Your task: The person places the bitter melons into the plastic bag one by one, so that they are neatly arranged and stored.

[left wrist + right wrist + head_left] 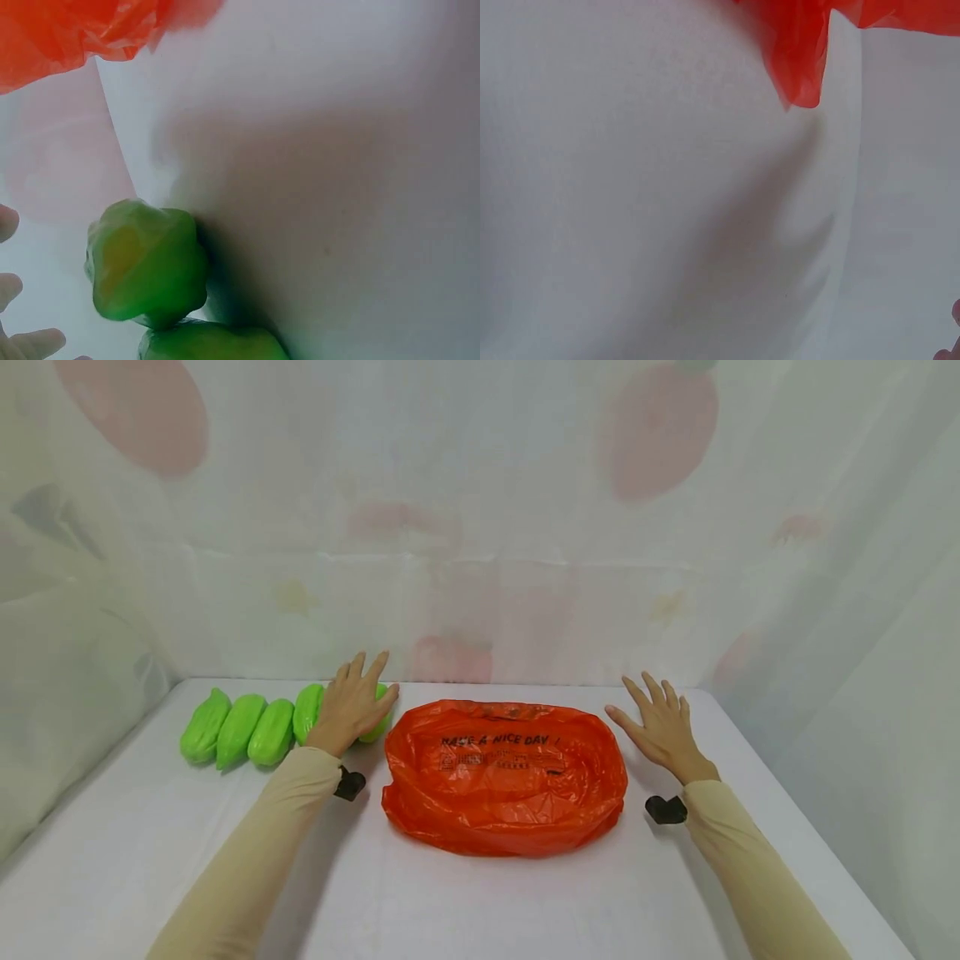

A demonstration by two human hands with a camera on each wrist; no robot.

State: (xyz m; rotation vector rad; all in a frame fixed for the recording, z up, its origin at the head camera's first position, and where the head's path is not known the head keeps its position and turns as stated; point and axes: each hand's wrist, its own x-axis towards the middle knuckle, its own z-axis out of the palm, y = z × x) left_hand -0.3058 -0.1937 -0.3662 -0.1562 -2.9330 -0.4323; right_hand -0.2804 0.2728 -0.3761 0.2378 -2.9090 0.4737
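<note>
Left hand (349, 708), spread wide and empty, hovers over green vegetables (271, 733). Right hand (663, 727), likewise spread and empty, flanks a red plastic bag (498, 837).

Bag (502, 793), red: one line of dark capitals (501, 741), which we read as "HAVE A NICE DAY !". Below it we list smaller print (498, 762), too small to make out; near the far rim, dark marks (517, 712) we cannot read.

Left hand (351, 706) and right hand (660, 725) extend forward, fingers spread.
</note>
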